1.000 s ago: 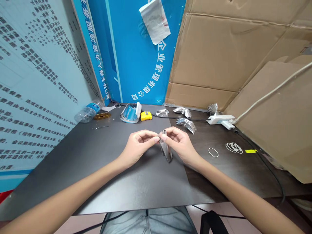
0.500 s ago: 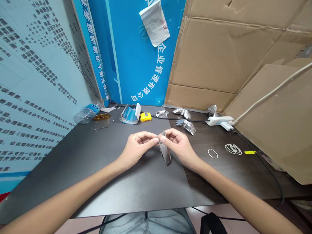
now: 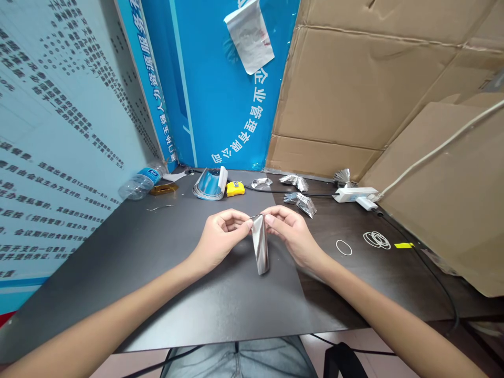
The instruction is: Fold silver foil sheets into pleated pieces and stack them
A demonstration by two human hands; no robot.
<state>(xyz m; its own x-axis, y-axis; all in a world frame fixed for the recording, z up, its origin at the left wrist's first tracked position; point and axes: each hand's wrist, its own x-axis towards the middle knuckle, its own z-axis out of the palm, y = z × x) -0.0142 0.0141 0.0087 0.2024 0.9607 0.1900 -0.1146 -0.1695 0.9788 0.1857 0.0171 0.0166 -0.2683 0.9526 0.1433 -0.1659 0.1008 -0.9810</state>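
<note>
The desk mat (image 3: pixel 244 310) lies before me, with the foil strip (image 3: pixel 260 247) above it, between my left hand (image 3: pixel 220 242) and right hand (image 3: pixel 292 235). At the mat's far edge sit a plastic bottle (image 3: pixel 142 184) and a tape measure (image 3: pixel 235 188). Right of the mat lie foil pieces (image 3: pixel 299 205), a power strip (image 3: pixel 354 195) and rubber bands (image 3: pixel 377 240).

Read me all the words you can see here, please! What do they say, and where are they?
"有限公司" in curved white letters on the bright blue board.
"人力资源服务" in white on the narrow blue strip.
"12:00" in dark print on the pale blue wall poster; most of its small lines are too blurred to read.
The blue label on the clear plastic water bottle and the yellow tape measure are too small to read.
</note>
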